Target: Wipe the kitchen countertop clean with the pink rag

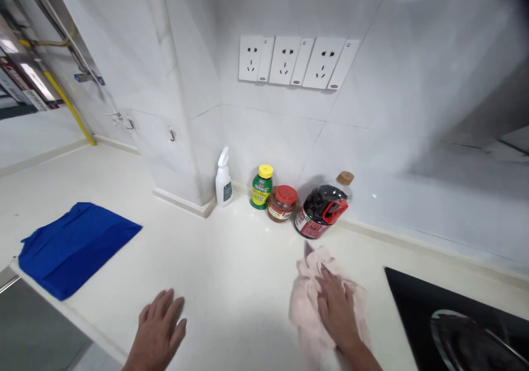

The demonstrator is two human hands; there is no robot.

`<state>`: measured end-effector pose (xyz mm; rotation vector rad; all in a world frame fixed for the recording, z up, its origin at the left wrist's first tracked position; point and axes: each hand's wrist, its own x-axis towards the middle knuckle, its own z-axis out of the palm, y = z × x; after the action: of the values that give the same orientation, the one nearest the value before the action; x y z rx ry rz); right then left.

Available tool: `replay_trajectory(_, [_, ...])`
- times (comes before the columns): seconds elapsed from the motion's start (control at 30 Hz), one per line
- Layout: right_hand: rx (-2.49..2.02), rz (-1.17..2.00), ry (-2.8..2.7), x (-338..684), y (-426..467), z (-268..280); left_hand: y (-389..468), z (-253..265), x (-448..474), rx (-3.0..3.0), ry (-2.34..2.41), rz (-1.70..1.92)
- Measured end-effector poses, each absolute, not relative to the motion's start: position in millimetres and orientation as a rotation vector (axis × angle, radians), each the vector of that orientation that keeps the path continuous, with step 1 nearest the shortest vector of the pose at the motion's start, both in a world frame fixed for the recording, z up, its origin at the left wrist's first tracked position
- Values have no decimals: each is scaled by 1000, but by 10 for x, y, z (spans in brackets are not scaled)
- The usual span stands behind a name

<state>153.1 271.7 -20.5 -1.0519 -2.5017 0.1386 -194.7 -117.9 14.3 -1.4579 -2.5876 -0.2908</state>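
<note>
A pale pink cloth [306,299] lies crumpled on the white countertop [231,305]. My right hand [336,307] presses down on it, fingers holding it against the surface; the cloth is slightly blurred. Over the counter's front part, my left hand [159,327] has its fingers apart and nothing in it. Just behind the cloth stands a large dark sauce bottle [320,211] with a red handle and brown cap. Left of that bottle are a red-lidded jar [282,204] and a green bottle with a yellow cap [261,188].
A white spray bottle [223,181] stands by the wall corner. To the left, a folded blue cloth [78,247] lies near the counter edge. The black cooktop [407,299] begins right of my right hand. Wall sockets [285,60] are above the bottles.
</note>
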Motion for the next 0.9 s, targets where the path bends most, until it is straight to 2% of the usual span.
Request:
replay_trajectory(0.2, [-881,536,-2201,937,1761,-213,-1180,123,-1924,-1464,-2541,-296])
replay_trajectory(0.47, [-785,471,-2647,-329,1827,294,-1193,148,-1916,-1466,-2528,-304])
replay_trajectory(0.7, [-661,395,-2788,-201,1681,305,-1192,181,-1914,-1476,-2524,-326])
replay_trajectory(0.9, [-837,312,-2655,287,1808,172,-1188,223,-1875,-1471,-2536,-338])
